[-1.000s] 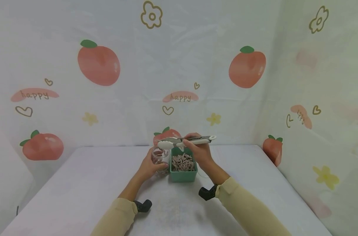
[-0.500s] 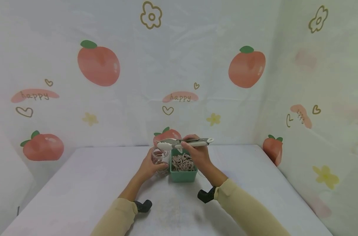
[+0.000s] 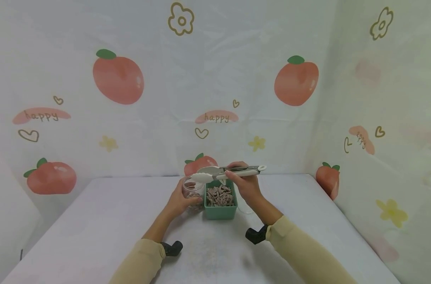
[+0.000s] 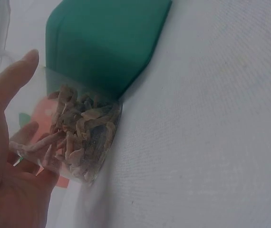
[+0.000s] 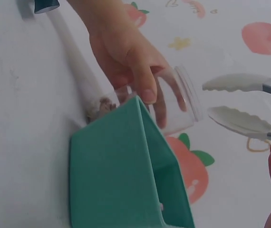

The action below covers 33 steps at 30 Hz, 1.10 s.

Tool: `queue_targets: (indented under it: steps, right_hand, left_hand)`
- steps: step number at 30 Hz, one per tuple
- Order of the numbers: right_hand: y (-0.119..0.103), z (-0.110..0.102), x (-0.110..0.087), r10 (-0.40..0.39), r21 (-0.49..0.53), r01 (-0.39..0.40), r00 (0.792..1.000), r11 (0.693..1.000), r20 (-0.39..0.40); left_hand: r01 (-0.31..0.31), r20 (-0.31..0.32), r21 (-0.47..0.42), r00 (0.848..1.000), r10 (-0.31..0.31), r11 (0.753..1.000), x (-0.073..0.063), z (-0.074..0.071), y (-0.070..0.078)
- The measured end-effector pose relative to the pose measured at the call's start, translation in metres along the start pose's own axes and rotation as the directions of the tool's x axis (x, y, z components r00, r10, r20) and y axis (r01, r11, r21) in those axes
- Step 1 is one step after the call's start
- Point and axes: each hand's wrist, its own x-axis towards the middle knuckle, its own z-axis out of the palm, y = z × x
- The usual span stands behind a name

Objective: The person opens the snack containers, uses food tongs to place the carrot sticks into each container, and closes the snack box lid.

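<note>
My left hand (image 3: 178, 202) grips a clear jar (image 5: 176, 121) standing on the table, fingers round one side and thumb on the other. Twisted grey-brown pieces (image 4: 85, 128), dried-looking, lie in its lower part. Against the jar's right side stands a green box (image 3: 220, 213), holding a heap of the same pieces (image 3: 220, 196). My right hand (image 3: 249, 187) holds a pair of tongs (image 3: 242, 172) level above the box. Their white scalloped heads (image 5: 240, 119) point left, just above the jar's mouth, spread apart with nothing between them.
A clear round rim (image 3: 245, 211), perhaps a lid, lies on the white table (image 3: 130, 205) right of the box, partly hidden by my right arm. Behind rises a white backdrop (image 3: 165, 90) printed with fruit.
My right hand has drawn the tongs slightly right, and their heads have spread wider apart. The left hand, jar and green box have stayed in place.
</note>
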Motion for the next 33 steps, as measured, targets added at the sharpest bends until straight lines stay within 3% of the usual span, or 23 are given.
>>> queue_targets:
  steps: [8,15,20,24,29,33]
  right_hand:
    - [0.006,-0.023,-0.001,-0.024,-0.018,0.024,1.000,1.000,-0.015]
    - [0.010,-0.037,-0.009,0.083,-0.091,-0.082,0.997,0.992,0.004]
    - [-0.001,-0.039,-0.016,0.122,-0.103,-0.117,0.991,0.988,0.051]
    - [0.001,-0.040,-0.020,0.108,-0.125,-0.093,0.987,0.988,0.118]
    - [0.027,-0.043,-0.019,0.034,-0.187,0.005,0.979,0.982,0.202]
    - [0.022,-0.036,-0.020,0.012,-0.219,0.038,0.974,0.975,0.225]
  left_hand:
    - [-0.013,-0.005,0.009,1.000,0.013,1.000,-0.001,0.000,0.001]
    - [-0.025,-0.009,-0.001,1.000,0.025,1.000,0.000,0.001,-0.001]
    - [-0.034,-0.009,0.004,0.999,0.034,0.999,0.001,0.001,-0.003]
    - [-0.038,-0.005,0.004,0.999,0.038,0.999,0.000,0.001,-0.004]
    - [-0.027,-0.006,-0.003,1.000,0.027,1.000,0.000,0.001,-0.002]
    - [-0.022,-0.009,0.009,1.000,0.022,1.000,-0.001,0.000,-0.002]
